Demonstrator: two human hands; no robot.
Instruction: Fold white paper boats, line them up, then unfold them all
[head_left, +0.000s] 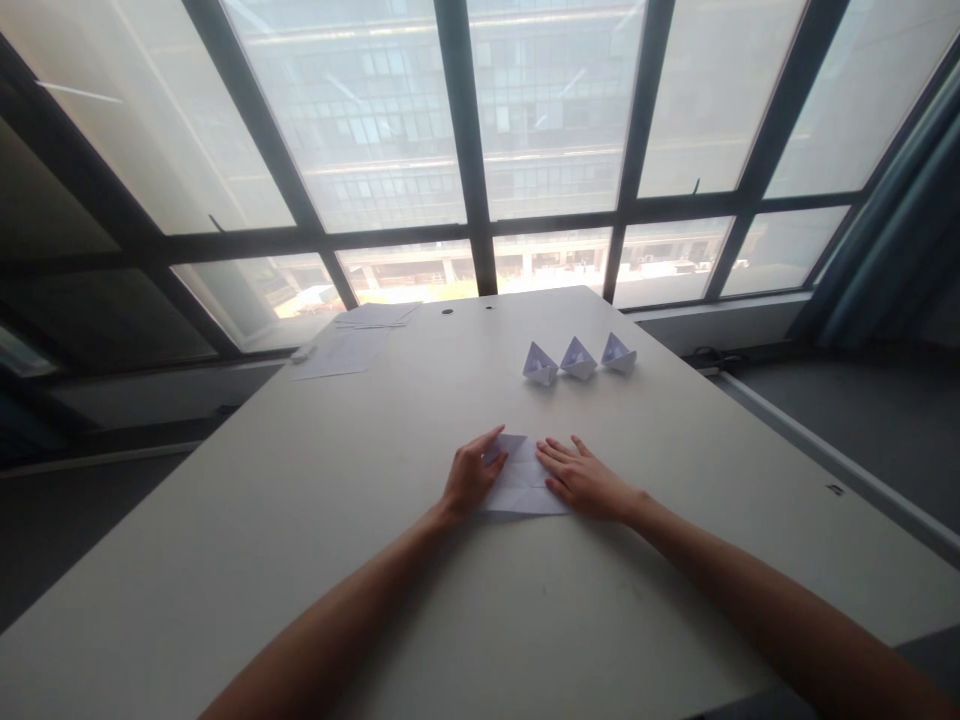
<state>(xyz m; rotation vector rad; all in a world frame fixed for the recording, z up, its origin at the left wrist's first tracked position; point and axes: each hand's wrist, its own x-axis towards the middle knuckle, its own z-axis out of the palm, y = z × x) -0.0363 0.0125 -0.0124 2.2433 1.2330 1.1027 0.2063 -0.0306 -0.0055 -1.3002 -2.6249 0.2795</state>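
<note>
A sheet of white paper folded into a flat shape (pixel 523 490) lies on the pale table (pixel 300 560) close to me. My left hand (pixel 472 474) rests on its left side, with the fingertips over the upper fold. My right hand (pixel 581 480) lies flat on its right side, fingers spread and pointing left. Neither hand grips the paper. Beyond them stand three small white paper boats (pixel 541 364) (pixel 578 358) (pixel 618 353) in a row, out of reach of my fingers.
A stack of white paper sheets (pixel 376 315) and a loose sheet (pixel 341 353) lie at the table's far left corner, with a small white object (pixel 303 352) at the edge. Two small dark holes mark the far edge. Large windows (pixel 465 130) stand behind, with a blue curtain (pixel 892 220) at right.
</note>
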